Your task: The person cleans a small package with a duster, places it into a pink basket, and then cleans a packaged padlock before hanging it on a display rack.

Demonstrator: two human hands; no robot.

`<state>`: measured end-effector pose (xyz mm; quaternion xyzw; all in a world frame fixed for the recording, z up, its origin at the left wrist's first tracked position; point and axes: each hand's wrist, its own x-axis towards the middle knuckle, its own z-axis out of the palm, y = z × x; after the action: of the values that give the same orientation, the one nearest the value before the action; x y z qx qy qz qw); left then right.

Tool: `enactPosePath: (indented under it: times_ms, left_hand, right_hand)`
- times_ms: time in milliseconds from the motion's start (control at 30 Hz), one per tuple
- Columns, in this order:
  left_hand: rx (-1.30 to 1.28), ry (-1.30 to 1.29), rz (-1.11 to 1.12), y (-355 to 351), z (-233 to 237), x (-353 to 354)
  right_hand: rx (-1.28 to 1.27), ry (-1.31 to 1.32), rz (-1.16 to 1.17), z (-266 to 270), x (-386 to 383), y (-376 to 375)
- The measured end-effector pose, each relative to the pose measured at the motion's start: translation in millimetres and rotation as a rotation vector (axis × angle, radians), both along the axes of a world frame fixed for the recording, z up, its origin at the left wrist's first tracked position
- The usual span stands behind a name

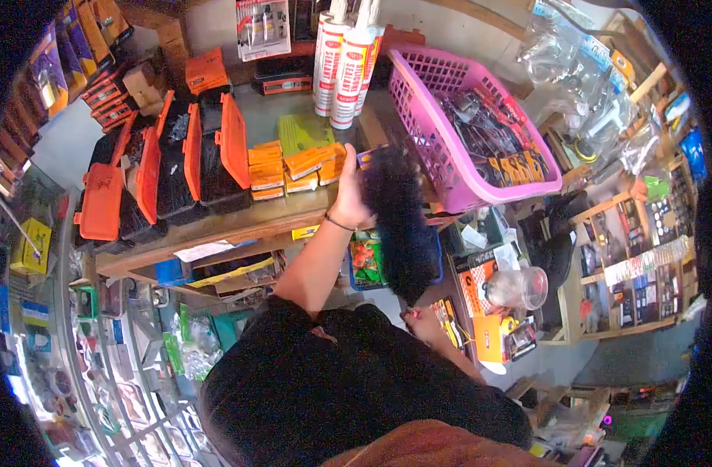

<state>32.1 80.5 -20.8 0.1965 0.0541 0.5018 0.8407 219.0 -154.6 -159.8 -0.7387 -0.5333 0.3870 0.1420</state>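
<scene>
My right hand (420,317) is closed around the lower end of a black fluffy duster (402,226), which stands up in front of me. My left hand (349,194) is raised at the shelf edge, its thumb up and its other fingers hidden behind the duster. By the thumb shows the edge of a small orange-and-purple item (364,159), mostly covered by the duster; what exactly the left hand grips cannot be made out. Just left of that hand lie stacked small orange boxes (303,165).
White silicone sealant tubes (346,74) stand at the back of the shelf. A pink basket (434,128) of packaged goods sits to the right. Black bins with orange lids (233,144) line the left. Below are a clear plastic jar (519,288) and a blue tray (437,261).
</scene>
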Motion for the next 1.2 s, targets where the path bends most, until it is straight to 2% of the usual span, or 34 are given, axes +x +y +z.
enactPosePath:
  times_ms: [67,100,167,200,233,267,300,333,367,400,467,533,567,600,667,700,733,800,833,867,933,967,1000,1033,1067,1100,1133,1200]
  left_hand:
    - [0.215,-0.404,-0.510,23,-26,1]
    - [0.271,-0.403,-0.528,23,-26,0]
    - [0.160,-0.249,-0.295,11,-14,1]
    - [0.055,-0.152,-0.181,5,-2,1]
    - [-0.045,-0.160,-0.178,-6,7,-6]
    - [0.040,-0.446,-0.390,0,-9,-6]
    - [0.186,-0.407,-0.462,10,-17,-6]
    - [0.342,-0.370,-0.527,20,-25,-5]
    - [0.335,-0.398,-0.541,18,-21,-5]
    - [0.084,-0.050,-0.164,-2,-2,-7]
    - [0.114,-0.011,-0.079,0,0,1]
    - [0.296,-0.365,-0.515,12,-18,-4]
    - [0.399,-0.357,-0.531,13,-12,-9]
    - [0.412,-0.360,-0.519,15,-14,-9]
    - [0.217,-0.783,-0.609,15,-26,-1]
    - [0.075,-0.066,-0.166,5,-11,-2]
    - [-0.016,-0.122,-0.212,-2,3,-5]
    - [0.535,-0.480,-0.674,30,-21,3]
    - [0.578,-0.569,-0.688,37,-29,9]
    - [0.589,-0.572,-0.679,33,-24,10]
    - [0.091,-0.117,-0.120,6,-8,6]
    - [0.083,-0.013,-0.092,-2,6,2]
    - [0.078,-0.005,-0.099,6,-4,4]
    - [0.213,-0.229,-0.347,21,-20,6]
    - [0.347,-0.456,-0.590,25,-16,2]
    - [0.329,-0.419,-0.555,19,-15,1]
    - [0.159,-0.323,-0.437,10,-16,0]
    - [0.047,0.008,-0.077,1,0,6]
  right_hand:
    - [0.037,0.052,0.045,-1,3,-1]
    - [0.050,0.136,-0.076,-13,14,1]
    - [0.062,0.319,-0.287,-46,30,1]
    - [0.055,0.311,-0.292,-38,24,-2]
    - [0.036,0.177,-0.145,-32,16,-9]
    - [0.016,0.048,0.002,-18,4,-13]
    - [-0.051,-0.032,0.092,1,1,-10]
    - [-0.049,-0.038,0.092,-3,5,-9]
    - [-0.044,0.164,-0.128,-12,12,-6]
    - [-0.038,0.362,-0.348,-19,18,-3]
    - [-0.052,0.336,-0.362,-29,18,-11]
    - [0.228,0.016,0.023,-13,0,-18]
    - [0.055,0.081,-0.016,11,-6,-13]
    - [0.064,0.073,-0.003,-4,4,-6]
    - [-0.032,0.255,-0.340,-41,30,-2]
    - [-0.107,0.349,-0.279,-20,17,-4]
    - [0.045,0.203,-0.194,-17,2,-10]
    - [0.146,-0.008,0.119,7,-6,-12]
    - [0.089,0.146,-0.053,24,-14,-8]
    - [0.094,0.138,-0.043,3,5,-2]
    - [0.025,0.238,-0.217,-63,50,-5]
    - [0.037,0.257,-0.153,-55,39,-7]
    - [0.033,0.265,-0.160,-39,28,-10]
    - [0.081,0.205,-0.052,-22,17,-9]
    - [0.129,0.144,0.060,-15,12,-8]
    - [0.189,0.175,-0.038,-25,20,-3]
    - [0.137,0.385,-0.329,-28,22,-1]
    - [0.172,0.239,-0.173,-50,29,0]
